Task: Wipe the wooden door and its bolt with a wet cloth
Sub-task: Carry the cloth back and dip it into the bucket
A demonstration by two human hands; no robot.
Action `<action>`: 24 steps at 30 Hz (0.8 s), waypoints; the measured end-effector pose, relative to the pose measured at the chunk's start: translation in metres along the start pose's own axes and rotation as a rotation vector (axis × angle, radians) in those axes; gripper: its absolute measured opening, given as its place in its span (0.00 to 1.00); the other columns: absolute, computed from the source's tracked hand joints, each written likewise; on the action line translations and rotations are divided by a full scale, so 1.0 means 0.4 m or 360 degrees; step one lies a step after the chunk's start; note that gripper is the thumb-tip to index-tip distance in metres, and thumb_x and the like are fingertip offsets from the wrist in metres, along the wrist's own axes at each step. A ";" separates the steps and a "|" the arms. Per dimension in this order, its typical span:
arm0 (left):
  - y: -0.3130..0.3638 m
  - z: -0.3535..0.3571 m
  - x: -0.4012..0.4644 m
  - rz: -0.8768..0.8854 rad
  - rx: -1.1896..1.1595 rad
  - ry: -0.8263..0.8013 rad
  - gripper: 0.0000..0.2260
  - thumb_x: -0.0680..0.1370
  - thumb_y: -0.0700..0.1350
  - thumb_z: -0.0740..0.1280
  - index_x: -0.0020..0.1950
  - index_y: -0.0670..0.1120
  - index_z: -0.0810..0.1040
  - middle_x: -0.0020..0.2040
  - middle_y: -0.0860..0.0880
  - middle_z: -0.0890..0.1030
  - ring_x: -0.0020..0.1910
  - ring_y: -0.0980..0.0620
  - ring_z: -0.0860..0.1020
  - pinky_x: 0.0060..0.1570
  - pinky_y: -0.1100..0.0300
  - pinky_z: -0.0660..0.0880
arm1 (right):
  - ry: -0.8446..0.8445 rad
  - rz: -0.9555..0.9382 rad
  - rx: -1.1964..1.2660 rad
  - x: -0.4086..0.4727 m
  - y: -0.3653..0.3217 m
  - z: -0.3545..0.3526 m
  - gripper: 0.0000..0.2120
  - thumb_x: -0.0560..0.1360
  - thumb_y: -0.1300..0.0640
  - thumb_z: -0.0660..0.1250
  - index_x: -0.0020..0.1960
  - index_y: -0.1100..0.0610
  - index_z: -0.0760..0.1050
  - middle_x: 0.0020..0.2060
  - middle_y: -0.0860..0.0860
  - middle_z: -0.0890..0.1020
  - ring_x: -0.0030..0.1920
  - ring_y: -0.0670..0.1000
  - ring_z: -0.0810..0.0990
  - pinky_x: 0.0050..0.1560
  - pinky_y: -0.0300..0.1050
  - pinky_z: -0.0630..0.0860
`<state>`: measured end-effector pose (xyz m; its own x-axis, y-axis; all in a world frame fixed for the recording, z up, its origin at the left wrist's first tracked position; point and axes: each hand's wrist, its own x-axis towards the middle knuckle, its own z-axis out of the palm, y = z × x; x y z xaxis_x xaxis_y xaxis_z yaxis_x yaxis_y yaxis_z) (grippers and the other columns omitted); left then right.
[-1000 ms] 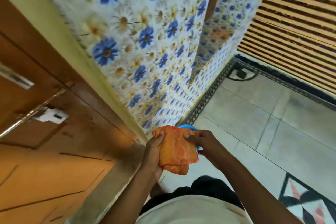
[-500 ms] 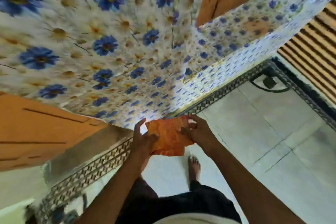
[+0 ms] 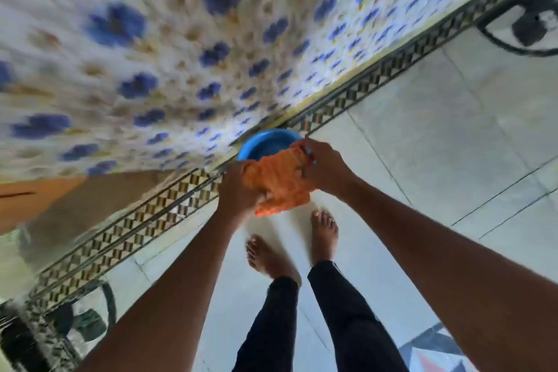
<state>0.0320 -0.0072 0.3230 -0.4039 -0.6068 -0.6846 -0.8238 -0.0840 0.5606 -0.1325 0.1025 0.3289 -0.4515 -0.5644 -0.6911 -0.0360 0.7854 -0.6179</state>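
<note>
A person stands barefoot on a tiled floor (image 3: 422,145), with the left hand (image 3: 238,190) and right hand (image 3: 324,164) each clamped on an orange cloth (image 3: 279,183) above a blue basin (image 3: 265,142). The step looks like wetting or wringing. Next, carry the cloth to the wooden door (image 3: 33,196), at far left.

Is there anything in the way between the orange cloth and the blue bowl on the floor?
Nothing visible. The left hand and right hand hold the orange cloth just over the round blue bowl on the tiled floor, with only air between them.
</note>
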 end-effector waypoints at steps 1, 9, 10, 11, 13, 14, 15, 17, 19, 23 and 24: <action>-0.039 0.036 0.061 -0.0003 0.0097 -0.0010 0.35 0.59 0.42 0.83 0.66 0.43 0.80 0.56 0.43 0.85 0.56 0.41 0.83 0.58 0.47 0.79 | -0.0029 -0.0009 -0.0059 0.053 0.044 0.034 0.25 0.70 0.63 0.71 0.66 0.49 0.78 0.55 0.55 0.84 0.55 0.54 0.82 0.56 0.47 0.78; -0.297 0.271 0.428 -0.0135 0.0363 0.0059 0.23 0.69 0.39 0.82 0.62 0.40 0.81 0.54 0.45 0.83 0.55 0.46 0.80 0.46 0.61 0.69 | -0.0137 -0.0143 -0.0565 0.414 0.306 0.267 0.16 0.74 0.62 0.65 0.61 0.61 0.73 0.48 0.56 0.81 0.51 0.60 0.81 0.45 0.47 0.69; -0.327 0.297 0.464 -0.0174 0.0381 0.0044 0.21 0.70 0.39 0.81 0.61 0.40 0.81 0.53 0.44 0.83 0.54 0.47 0.81 0.43 0.64 0.67 | -0.0177 -0.0154 -0.0662 0.455 0.334 0.294 0.15 0.75 0.64 0.65 0.62 0.61 0.72 0.49 0.58 0.82 0.52 0.61 0.81 0.44 0.48 0.68; -0.352 0.321 0.497 -0.0207 0.0379 0.0048 0.19 0.71 0.39 0.80 0.60 0.39 0.82 0.54 0.43 0.84 0.55 0.45 0.82 0.42 0.63 0.67 | -0.0201 -0.0169 -0.0737 0.492 0.356 0.318 0.13 0.77 0.64 0.64 0.62 0.62 0.72 0.50 0.58 0.81 0.51 0.60 0.80 0.43 0.47 0.67; -0.394 0.363 0.553 -0.0251 0.0368 0.0089 0.14 0.76 0.42 0.76 0.59 0.37 0.82 0.56 0.37 0.85 0.59 0.38 0.82 0.45 0.57 0.70 | -0.0233 -0.0209 -0.0852 0.555 0.381 0.361 0.10 0.80 0.62 0.64 0.60 0.62 0.73 0.50 0.56 0.80 0.51 0.57 0.80 0.44 0.48 0.69; -0.412 0.386 0.581 -0.0259 0.0367 0.0095 0.13 0.79 0.43 0.73 0.59 0.36 0.82 0.57 0.35 0.84 0.60 0.37 0.82 0.49 0.54 0.73 | -0.0254 -0.0217 -0.0903 0.589 0.391 0.383 0.09 0.81 0.60 0.63 0.60 0.61 0.75 0.51 0.57 0.81 0.52 0.58 0.80 0.45 0.48 0.70; -0.427 0.406 0.609 -0.0260 0.0383 0.0092 0.14 0.81 0.45 0.71 0.59 0.35 0.81 0.59 0.34 0.84 0.62 0.36 0.81 0.55 0.52 0.74 | -0.0265 -0.0231 -0.0956 0.627 0.402 0.403 0.10 0.82 0.57 0.63 0.60 0.61 0.76 0.53 0.58 0.81 0.54 0.60 0.81 0.45 0.48 0.71; -0.452 0.437 0.659 -0.0286 0.0419 0.0097 0.15 0.82 0.44 0.69 0.63 0.35 0.80 0.63 0.33 0.81 0.64 0.35 0.79 0.63 0.50 0.74 | -0.0294 -0.0235 -0.1081 0.690 0.423 0.434 0.12 0.83 0.56 0.61 0.62 0.61 0.76 0.59 0.61 0.80 0.60 0.62 0.79 0.52 0.50 0.73; -0.460 0.456 0.691 -0.0339 0.0452 0.0085 0.15 0.83 0.41 0.66 0.67 0.35 0.77 0.66 0.33 0.78 0.66 0.34 0.78 0.66 0.48 0.73 | -0.0325 -0.0267 -0.1293 0.733 0.440 0.445 0.16 0.84 0.59 0.57 0.67 0.63 0.74 0.65 0.63 0.77 0.66 0.64 0.75 0.60 0.51 0.72; -0.454 0.482 0.694 -0.0301 0.0664 0.0176 0.15 0.84 0.38 0.61 0.71 0.38 0.74 0.69 0.35 0.76 0.68 0.36 0.77 0.67 0.48 0.73 | -0.0290 -0.0182 -0.1357 0.736 0.444 0.452 0.19 0.80 0.65 0.61 0.71 0.63 0.72 0.68 0.63 0.74 0.67 0.64 0.75 0.65 0.56 0.76; -0.448 0.492 0.679 -0.0249 0.0775 0.0281 0.15 0.84 0.37 0.61 0.71 0.38 0.74 0.70 0.37 0.75 0.67 0.37 0.77 0.66 0.49 0.74 | -0.0232 -0.0227 -0.1410 0.724 0.440 0.451 0.20 0.80 0.66 0.62 0.71 0.62 0.71 0.68 0.63 0.73 0.67 0.65 0.75 0.62 0.58 0.77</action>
<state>-0.0083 -0.0013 -0.0550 -0.2234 -0.7437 -0.6301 -0.9747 0.1665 0.1490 -0.1089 0.0313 -0.0477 -0.2751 -0.6507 -0.7078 -0.7824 0.5794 -0.2285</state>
